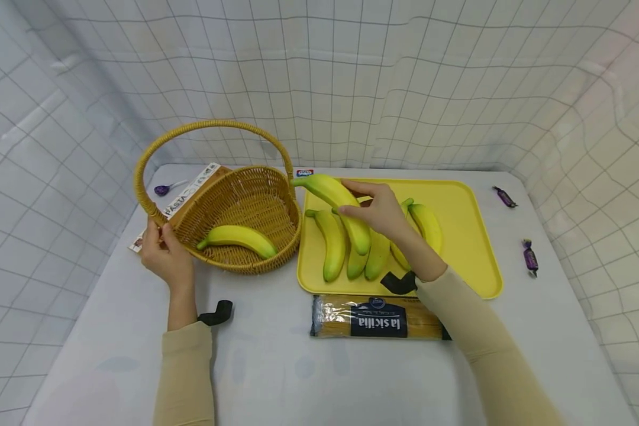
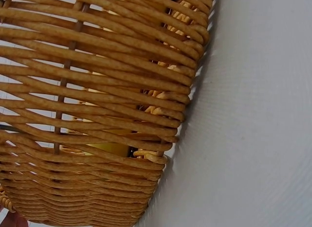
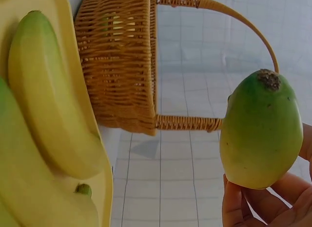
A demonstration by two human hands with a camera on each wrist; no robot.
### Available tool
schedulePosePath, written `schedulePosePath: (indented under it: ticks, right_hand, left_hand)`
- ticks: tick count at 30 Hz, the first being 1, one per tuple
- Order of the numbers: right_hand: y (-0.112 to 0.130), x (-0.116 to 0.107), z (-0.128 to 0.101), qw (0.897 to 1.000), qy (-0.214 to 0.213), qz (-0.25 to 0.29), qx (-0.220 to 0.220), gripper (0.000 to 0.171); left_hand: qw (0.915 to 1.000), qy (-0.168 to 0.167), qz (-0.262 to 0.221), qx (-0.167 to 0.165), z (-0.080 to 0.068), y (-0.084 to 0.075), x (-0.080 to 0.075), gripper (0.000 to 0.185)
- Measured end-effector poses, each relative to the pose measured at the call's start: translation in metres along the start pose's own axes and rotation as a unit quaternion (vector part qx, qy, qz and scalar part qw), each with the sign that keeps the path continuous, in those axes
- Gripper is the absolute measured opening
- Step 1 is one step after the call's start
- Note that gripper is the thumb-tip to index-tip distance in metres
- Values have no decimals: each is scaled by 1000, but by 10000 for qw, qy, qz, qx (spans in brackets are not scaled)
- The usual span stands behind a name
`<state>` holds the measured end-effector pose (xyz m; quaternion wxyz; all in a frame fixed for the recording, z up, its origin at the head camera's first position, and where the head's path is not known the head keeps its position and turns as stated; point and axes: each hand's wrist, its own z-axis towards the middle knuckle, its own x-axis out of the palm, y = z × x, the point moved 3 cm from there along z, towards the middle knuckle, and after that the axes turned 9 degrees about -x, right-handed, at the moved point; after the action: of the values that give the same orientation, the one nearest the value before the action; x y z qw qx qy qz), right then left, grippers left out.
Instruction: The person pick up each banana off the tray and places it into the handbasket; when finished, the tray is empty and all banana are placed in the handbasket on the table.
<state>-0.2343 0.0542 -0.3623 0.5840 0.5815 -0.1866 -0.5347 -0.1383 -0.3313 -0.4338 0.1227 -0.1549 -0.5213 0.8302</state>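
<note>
The right hand (image 1: 384, 214) grips a banana (image 1: 336, 205) by its middle, fingers curled round it, lifted above the yellow tray (image 1: 474, 236) with its tip pointing toward the wicker basket (image 1: 245, 213). The left hand (image 1: 162, 254) holds the basket's rim at the base of the handle (image 1: 202, 127), well apart from the right hand. One banana in the basket (image 1: 238, 237) lies on its floor; several bananas on the tray (image 1: 351, 248) lie beneath the lifted one. A spaghetti packet (image 1: 375, 318) lies just in front of the tray.

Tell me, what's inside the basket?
One banana lies inside the wicker basket. A pasta box sits behind and partly under it, so most of that box is hidden.
</note>
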Motion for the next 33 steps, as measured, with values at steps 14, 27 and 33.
schedulePosePath:
  ticks: [14, 27, 33]
  right_hand:
    - [19, 85, 52, 9958, 842, 110, -332, 56]
    - [18, 134, 96, 9904, 1295, -472, -126, 57]
    - [10, 151, 106, 9866, 1558, -484, -43, 57]
  left_hand:
    - [10000, 19, 35, 28, 0, 1, 1, 30]
    - [9998, -31, -3, 200, 1, 2, 0, 28]
    - [9999, -7, -30, 150, 0, 1, 0, 29]
